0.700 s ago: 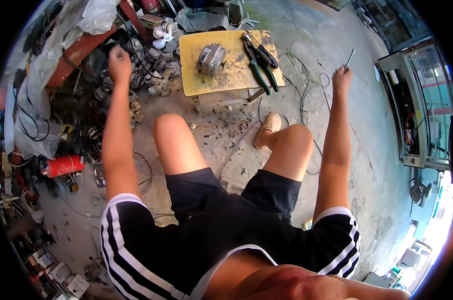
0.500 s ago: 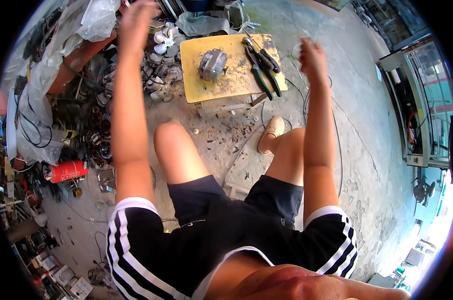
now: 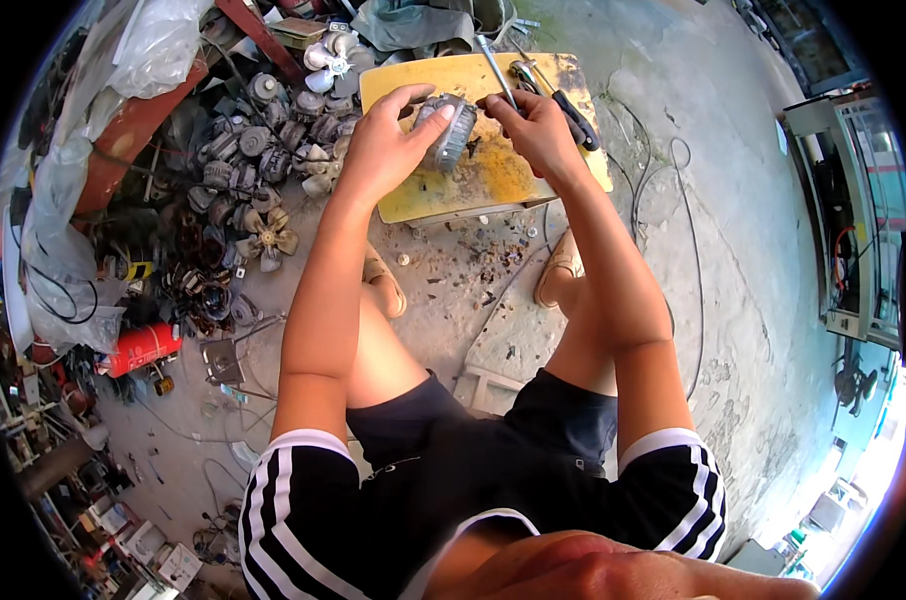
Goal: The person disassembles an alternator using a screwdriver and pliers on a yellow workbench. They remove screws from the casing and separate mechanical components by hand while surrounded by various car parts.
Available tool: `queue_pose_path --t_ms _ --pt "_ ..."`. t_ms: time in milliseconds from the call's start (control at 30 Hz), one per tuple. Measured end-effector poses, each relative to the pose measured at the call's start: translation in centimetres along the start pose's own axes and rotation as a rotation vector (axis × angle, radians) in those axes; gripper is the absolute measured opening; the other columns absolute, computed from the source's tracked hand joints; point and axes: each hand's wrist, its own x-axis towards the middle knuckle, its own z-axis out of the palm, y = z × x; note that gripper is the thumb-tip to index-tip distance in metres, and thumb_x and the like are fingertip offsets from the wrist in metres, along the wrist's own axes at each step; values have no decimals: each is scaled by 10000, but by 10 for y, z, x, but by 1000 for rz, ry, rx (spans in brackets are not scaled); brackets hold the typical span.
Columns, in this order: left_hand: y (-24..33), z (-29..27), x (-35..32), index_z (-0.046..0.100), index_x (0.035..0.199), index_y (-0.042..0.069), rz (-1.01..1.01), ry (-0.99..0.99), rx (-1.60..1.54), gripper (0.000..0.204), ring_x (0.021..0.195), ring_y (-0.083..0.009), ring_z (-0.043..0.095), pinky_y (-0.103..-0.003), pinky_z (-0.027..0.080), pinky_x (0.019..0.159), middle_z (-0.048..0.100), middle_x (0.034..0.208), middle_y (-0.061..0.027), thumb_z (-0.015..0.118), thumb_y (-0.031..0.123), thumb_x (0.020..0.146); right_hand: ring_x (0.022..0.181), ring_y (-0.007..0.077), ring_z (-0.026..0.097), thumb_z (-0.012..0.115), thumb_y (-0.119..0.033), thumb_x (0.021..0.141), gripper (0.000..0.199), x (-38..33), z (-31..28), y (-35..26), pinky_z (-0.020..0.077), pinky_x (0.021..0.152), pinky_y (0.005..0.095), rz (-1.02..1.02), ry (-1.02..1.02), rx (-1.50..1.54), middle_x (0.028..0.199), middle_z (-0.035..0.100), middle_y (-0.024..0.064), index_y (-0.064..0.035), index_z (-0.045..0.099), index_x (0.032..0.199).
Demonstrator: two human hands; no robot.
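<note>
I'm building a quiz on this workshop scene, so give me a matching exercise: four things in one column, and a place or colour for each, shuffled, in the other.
Things:
1. small motor
2. board
3. cylinder
4. pliers

Places or colours:
A. red, lying on the floor at the person's left
B. yellow, worn, low work surface
C. held between left hand and right hand
D. dark-handled, lying on the far right part of the board

Pairs: 1-C, 2-B, 3-A, 4-D

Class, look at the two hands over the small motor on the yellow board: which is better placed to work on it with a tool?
Probably the right hand: it holds a thin metal tool at the small motor, while the left hand grips the motor's side.
</note>
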Motion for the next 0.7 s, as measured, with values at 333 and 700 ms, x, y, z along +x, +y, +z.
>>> queue_pose_path --t_ms 333,700 --pt "-22 -2 17 669 1232 28 -167 -136 -429 388 1047 -117 612 -259 467 921 689 1133 -67 688 284 940 599 64 494 689 -286 929 301 5 8 2 403 559 270 -277 69 -174 676 615 7 6 720 990" --pt "-16 -8 18 692 1220 61 -162 -159 -298 353 1013 -103 604 -253 467 896 693 1112 -45 684 267 935 587 45 426 701 -282 928 295 2 12 0 345 533 250 -282 111 -186 637 554 -42 9 724 975"
